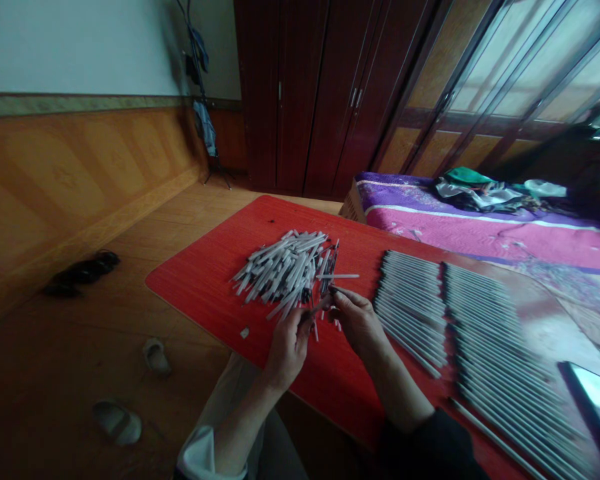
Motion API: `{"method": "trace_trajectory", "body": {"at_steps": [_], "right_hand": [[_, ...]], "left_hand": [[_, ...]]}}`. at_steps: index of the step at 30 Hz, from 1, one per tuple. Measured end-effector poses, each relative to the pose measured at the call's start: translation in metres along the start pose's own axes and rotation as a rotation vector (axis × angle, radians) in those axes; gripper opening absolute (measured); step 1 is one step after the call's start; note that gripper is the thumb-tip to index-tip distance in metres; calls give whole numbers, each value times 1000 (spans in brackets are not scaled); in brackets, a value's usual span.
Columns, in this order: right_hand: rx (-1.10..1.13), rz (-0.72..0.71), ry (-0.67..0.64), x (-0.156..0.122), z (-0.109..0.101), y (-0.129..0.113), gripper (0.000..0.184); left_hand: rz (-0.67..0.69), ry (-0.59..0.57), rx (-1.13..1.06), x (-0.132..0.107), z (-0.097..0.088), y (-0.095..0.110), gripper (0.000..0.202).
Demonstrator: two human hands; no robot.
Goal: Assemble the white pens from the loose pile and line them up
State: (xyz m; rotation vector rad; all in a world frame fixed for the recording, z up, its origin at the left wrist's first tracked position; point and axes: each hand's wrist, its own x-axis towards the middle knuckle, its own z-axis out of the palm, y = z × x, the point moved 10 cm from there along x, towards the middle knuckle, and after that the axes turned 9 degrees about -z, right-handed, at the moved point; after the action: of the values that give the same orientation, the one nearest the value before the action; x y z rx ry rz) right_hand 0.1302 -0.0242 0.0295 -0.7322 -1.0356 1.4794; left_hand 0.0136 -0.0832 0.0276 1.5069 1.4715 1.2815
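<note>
"Where are the hands, going by the heap of pale sticks (283, 267)?"

"At its near right edge. The left hand (287, 343) and the right hand (359, 323) are both narrowed on a thin dark piece (318, 307), probably pinched at two spots to steady it; it's blurred, so I can't tell exactly what it is."

"Why so close to the heap?"

"Likely so its sticks lie within easy reach."

"And the first row (413, 307) and second row (503, 353)?"

"Both lie right of the heap, sticks side by side, dark ends towards it, perhaps to keep them even and separate."
</note>
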Motion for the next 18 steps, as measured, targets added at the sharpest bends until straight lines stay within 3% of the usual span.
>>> {"method": "trace_trajectory", "body": {"at_steps": [8, 18], "right_hand": [[2, 9, 28, -1, -2, 3, 18], [24, -19, 63, -4, 0, 4, 19]], "left_hand": [[0, 22, -17, -1, -3, 0, 18], [20, -32, -88, -1, 1, 3, 19]]}}
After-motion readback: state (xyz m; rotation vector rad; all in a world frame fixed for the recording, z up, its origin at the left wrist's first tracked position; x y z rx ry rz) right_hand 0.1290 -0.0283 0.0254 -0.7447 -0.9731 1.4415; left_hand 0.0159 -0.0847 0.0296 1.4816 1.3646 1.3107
